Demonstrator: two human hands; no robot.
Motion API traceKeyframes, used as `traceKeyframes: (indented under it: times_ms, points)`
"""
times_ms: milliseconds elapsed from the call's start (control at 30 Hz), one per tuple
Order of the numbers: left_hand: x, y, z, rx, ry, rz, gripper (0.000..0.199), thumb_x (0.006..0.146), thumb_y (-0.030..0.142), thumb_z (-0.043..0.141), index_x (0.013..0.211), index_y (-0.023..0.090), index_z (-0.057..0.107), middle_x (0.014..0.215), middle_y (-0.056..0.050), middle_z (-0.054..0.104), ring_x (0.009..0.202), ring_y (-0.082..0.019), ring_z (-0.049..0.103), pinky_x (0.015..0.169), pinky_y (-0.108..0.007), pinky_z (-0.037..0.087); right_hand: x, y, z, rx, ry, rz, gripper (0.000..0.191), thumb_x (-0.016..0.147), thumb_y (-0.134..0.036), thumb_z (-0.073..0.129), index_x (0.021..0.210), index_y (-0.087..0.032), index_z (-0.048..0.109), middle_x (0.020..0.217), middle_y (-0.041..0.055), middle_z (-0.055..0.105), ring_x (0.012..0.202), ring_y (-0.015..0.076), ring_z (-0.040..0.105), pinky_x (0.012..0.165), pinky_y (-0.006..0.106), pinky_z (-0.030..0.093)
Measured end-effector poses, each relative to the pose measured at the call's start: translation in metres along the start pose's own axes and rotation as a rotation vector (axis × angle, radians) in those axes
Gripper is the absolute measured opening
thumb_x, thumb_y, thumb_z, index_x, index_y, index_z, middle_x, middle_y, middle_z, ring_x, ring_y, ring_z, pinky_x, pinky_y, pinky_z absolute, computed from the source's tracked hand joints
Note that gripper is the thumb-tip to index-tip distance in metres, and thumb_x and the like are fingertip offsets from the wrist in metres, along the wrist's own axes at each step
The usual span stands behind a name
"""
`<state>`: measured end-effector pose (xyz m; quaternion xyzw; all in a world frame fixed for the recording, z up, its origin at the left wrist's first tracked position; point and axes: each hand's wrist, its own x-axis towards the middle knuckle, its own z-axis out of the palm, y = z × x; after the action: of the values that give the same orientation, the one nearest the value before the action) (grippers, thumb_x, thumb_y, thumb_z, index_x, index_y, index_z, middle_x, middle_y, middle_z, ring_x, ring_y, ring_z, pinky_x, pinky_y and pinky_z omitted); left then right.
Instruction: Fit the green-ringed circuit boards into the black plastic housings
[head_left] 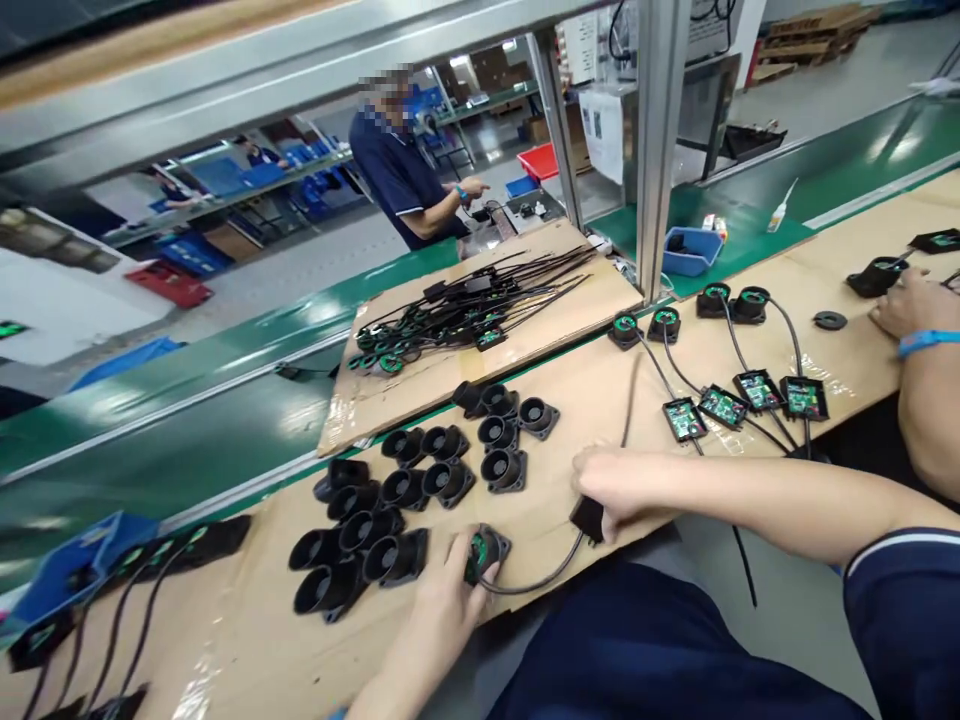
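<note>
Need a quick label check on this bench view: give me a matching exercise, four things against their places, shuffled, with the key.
1. Left hand
2. Right hand
3. Pile of cabled parts
4. Blue bin beside the metal post

A. On the green surface
B. Gripping a round black housing with green inside
C. On the cardboard sheet beyond the empty black housings
D. At a black box with a cable attached

Pairs: 1-B, 2-D, 3-C, 4-A

Black flanged housing (499,543), green board (478,550) inside, curved cable (540,587) to black box (588,517), near cardboard's (536,530) edge.
</note>
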<state>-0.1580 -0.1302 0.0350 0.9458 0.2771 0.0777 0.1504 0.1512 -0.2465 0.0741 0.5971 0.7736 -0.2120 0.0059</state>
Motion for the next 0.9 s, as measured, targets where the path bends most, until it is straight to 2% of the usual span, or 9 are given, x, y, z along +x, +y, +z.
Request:
traceKeyframes:
  times_ms: [67,167,333,433,533,633,733,833,900]
  points:
    - [0.016,0.018,-0.011,-0.020,-0.107,0.059,0.040,0.090,0.033,0.060,0.130,0.028,0.054,0.112,-0.011,0.067,0.094,-0.030,0.071,0.077,-0.042,0.060,-0.018,-0.009,-0.011,-0.058,0.030,0.026,0.019,0.069,-0.023,0.083,0.080,-0.013,0.073,0.083,0.0118,0.066,0.082,0.0269,0.063,0.079,0.039,0.049]
    - [0.064,0.052,-0.020,-0.116,-0.208,0.181,0.038,0.086,0.025,0.062,0.123,0.029,0.057,0.110,-0.009,0.067,0.094,-0.028,0.070,0.079,-0.038,0.058,-0.068,-0.019,-0.034,-0.149,0.230,0.105,0.016,0.071,-0.014,0.077,0.084,-0.016,0.069,0.094,0.0140,0.065,0.084,0.0264,0.061,0.072,0.037,0.052]
    - [0.195,0.087,-0.011,-0.065,-0.238,0.434,0.024,0.083,0.022,0.065,0.105,0.022,0.058,0.099,-0.009,0.063,0.089,-0.027,0.065,0.076,-0.036,0.053,-0.142,-0.026,-0.057,-0.280,0.518,0.166,0.003,0.084,-0.021,0.063,0.085,-0.023,0.063,0.120,0.0158,0.064,0.097,0.0302,0.061,0.079,0.044,0.057]
    - [0.269,0.106,0.005,0.002,-0.210,0.501,0.020,0.083,0.023,0.065,0.102,0.020,0.059,0.097,-0.009,0.063,0.089,-0.027,0.063,0.076,-0.035,0.051,-0.154,-0.028,-0.035,-0.315,0.550,0.269,0.017,0.087,-0.014,0.054,0.097,-0.023,0.064,0.125,0.0150,0.064,0.104,0.0300,0.062,0.080,0.043,0.058]
    - [0.316,0.132,0.020,0.065,-0.204,0.540,0.022,0.086,0.020,0.061,0.108,0.017,0.059,0.104,-0.012,0.064,0.095,-0.027,0.064,0.082,-0.036,0.050,-0.142,-0.024,0.006,-0.348,0.538,0.456,0.029,0.082,-0.006,0.049,0.103,-0.021,0.062,0.129,0.0154,0.062,0.102,0.0295,0.064,0.074,0.040,0.059]
    - [0.340,0.154,0.032,0.103,-0.197,0.485,0.025,0.091,0.019,0.055,0.116,0.016,0.059,0.107,-0.014,0.064,0.094,-0.026,0.065,0.081,-0.035,0.050,-0.114,-0.011,0.047,-0.372,0.579,0.553,0.026,0.085,-0.007,0.049,0.104,-0.019,0.063,0.123,0.0167,0.064,0.103,0.0314,0.063,0.076,0.042,0.060]
    - [0.345,0.157,0.035,0.110,-0.158,0.378,0.036,0.095,0.015,0.046,0.130,0.016,0.053,0.113,-0.016,0.062,0.095,-0.026,0.066,0.080,-0.036,0.048,-0.090,0.008,0.075,-0.393,0.633,0.536,0.027,0.093,-0.024,0.054,0.117,-0.017,0.064,0.127,0.0200,0.062,0.107,0.0342,0.061,0.083,0.047,0.058]
    - [0.322,0.138,0.029,0.135,-0.053,0.298,0.051,0.094,0.015,0.049,0.144,0.012,0.040,0.123,-0.022,0.058,0.105,-0.030,0.062,0.090,-0.042,0.045,-0.090,0.031,0.091,-0.450,0.591,0.560,0.036,0.094,-0.032,0.056,0.127,-0.019,0.064,0.134,0.0204,0.060,0.107,0.0372,0.062,0.078,0.051,0.056]
    - [0.293,0.114,0.024,0.191,0.010,0.285,0.055,0.092,0.033,0.060,0.138,0.007,0.046,0.121,-0.024,0.059,0.111,-0.035,0.057,0.097,-0.049,0.040,-0.102,0.047,0.089,-0.495,0.549,0.609,0.039,0.092,-0.041,0.058,0.122,-0.018,0.068,0.133,0.0233,0.060,0.105,0.0412,0.062,0.073,0.054,0.054]
